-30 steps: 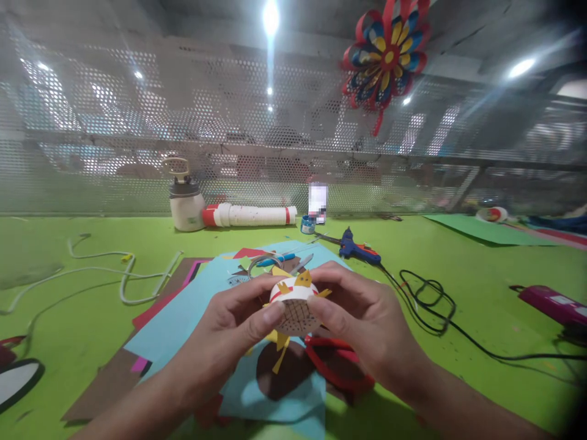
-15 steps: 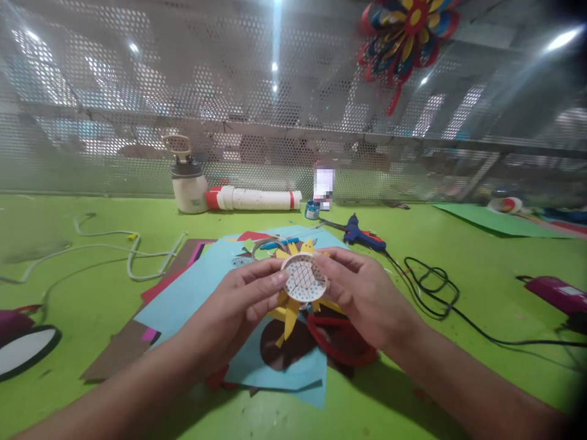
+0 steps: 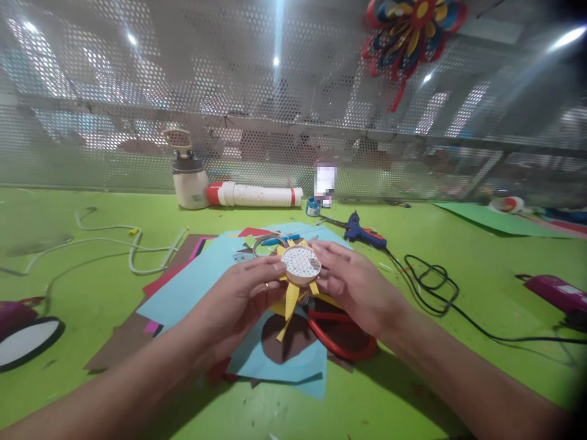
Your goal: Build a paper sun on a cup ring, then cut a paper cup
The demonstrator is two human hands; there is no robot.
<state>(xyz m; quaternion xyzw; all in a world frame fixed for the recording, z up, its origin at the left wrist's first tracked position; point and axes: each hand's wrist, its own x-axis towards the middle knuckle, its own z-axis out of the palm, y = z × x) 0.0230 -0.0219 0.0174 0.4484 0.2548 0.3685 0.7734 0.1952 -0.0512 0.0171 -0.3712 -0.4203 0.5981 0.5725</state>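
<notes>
Between my two hands is a paper flower (image 3: 301,264) with a round white patterned centre and yellow petals around it. My left hand (image 3: 250,284) pinches its left side, and my right hand (image 3: 351,281) grips its right side. The round face is tilted up toward me. Below it lie scissors with red handles (image 3: 343,339), partly covered by my right hand. A dark brown paper circle (image 3: 284,342) rests on light blue paper (image 3: 257,366) under the flower. Just behind the flower lie a ring of tape (image 3: 257,244) and a blue pen (image 3: 279,240).
A blue glue gun (image 3: 362,231) with a black cord (image 3: 431,278) lies to the right. At the back are a spray bottle (image 3: 190,183), a white cup stack (image 3: 257,195) and a small blue jar (image 3: 313,208). A white cable (image 3: 137,244) lies left; a magenta device (image 3: 553,293) lies right.
The flower has tipped back, so its round face looks flatter and sits slightly higher. Both hands keep their hold, shifting only a little.
</notes>
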